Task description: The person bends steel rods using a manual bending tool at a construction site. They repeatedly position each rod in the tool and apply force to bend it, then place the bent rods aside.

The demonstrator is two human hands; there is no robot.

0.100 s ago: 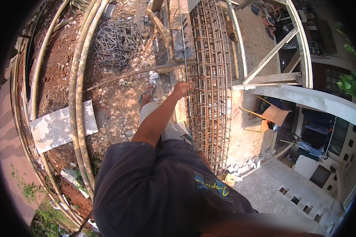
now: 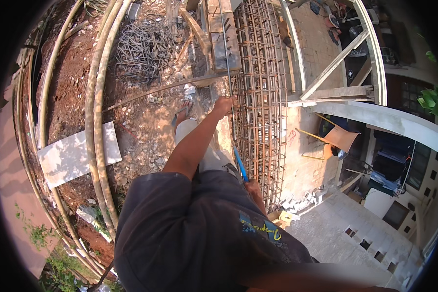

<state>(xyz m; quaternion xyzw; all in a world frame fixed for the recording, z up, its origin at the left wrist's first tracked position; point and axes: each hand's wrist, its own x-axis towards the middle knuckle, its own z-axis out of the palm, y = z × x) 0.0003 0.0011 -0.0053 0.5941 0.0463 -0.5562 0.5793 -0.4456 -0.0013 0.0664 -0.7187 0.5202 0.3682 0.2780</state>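
Note:
My left hand (image 2: 224, 106) is closed around a thin steel rod (image 2: 227, 53), which runs lengthwise over a wooden bench (image 2: 220, 39) with upright metal pegs. Lower down, my right hand (image 2: 254, 188) grips the end of a blue bar-like tool (image 2: 240, 164). The tool's far end reaches up to the rod, below my left hand; how they meet is too small to make out. Just right of both hands lies a long cage of tied rusty rebar (image 2: 260, 107).
A tangled heap of bent steel pieces (image 2: 143, 51) lies on rubble at the upper left. Bamboo poles (image 2: 95, 112) cross a pale sheet (image 2: 78, 155) on the left. Right of the cage stand a timber frame (image 2: 336, 65) and a tipped chair (image 2: 339, 139).
My right hand and the blue tool have come out from beside my shirt, further into view. My left hand keeps its grip on the rod, nearly in place.

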